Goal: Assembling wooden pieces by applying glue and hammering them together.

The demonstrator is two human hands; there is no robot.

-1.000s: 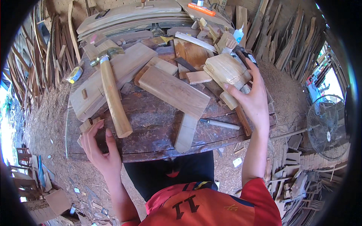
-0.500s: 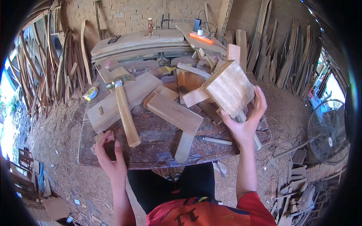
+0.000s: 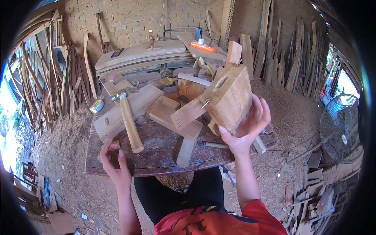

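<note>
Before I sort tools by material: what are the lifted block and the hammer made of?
The block in the right hand looks like raw, unfinished wood: pale grain, rough faces. The hammer has a smooth pale wooden handle and a dull, likely metal head.
</note>
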